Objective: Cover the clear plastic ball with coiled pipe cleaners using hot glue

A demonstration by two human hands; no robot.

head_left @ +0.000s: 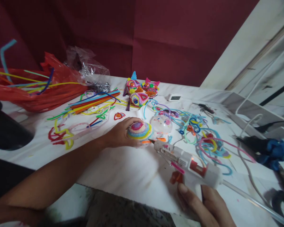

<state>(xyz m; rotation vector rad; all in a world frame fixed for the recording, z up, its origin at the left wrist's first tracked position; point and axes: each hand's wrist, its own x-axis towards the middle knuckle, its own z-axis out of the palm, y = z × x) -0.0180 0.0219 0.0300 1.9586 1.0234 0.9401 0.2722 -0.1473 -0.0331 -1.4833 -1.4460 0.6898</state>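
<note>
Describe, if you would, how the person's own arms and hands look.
The left forearm is bare, with no sleeve or cable along it. The left hand and right hand are both ungloved, with no wristband on the left wrist. The right wrist and forearm are out of view.

left hand (120, 134): seen bare near centre | left forearm (63, 168): left uncovered, tapered to the wrist, seen toward 8 o'clock | right hand (214, 206): seen bare toward 5 o'clock, thumbnail (183, 188) rounded | pale cloth (10, 224): glimpsed at 8 o'clock, blurred, possibly worn
</note>
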